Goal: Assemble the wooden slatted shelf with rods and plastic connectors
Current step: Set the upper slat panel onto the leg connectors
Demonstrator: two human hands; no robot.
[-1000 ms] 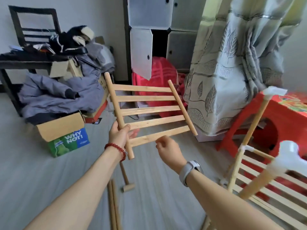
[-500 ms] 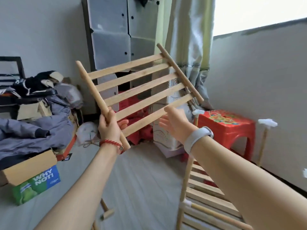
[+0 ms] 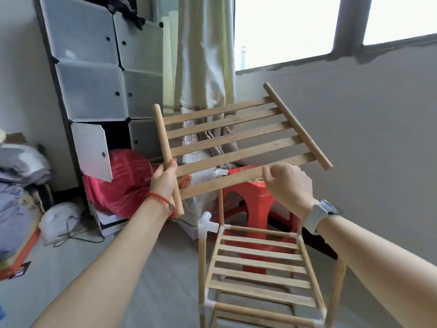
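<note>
1. My left hand (image 3: 165,179) has its fingers curled round the left side rod of the loose slatted panel (image 3: 238,140), holding it up, tilted, above the part-built shelf frame (image 3: 257,263).
2. My right hand (image 3: 287,185) is just beside the nearest slat, fingers loosely curled; I cannot tell whether they grip it.
3. Risk: held firmly on one side only, the panel could twist or drop onto the frame and knock its uprights out of the white connectors (image 3: 207,224).
4. Count: six slats and two side rods on the held panel; one fitted tier below.
</note>
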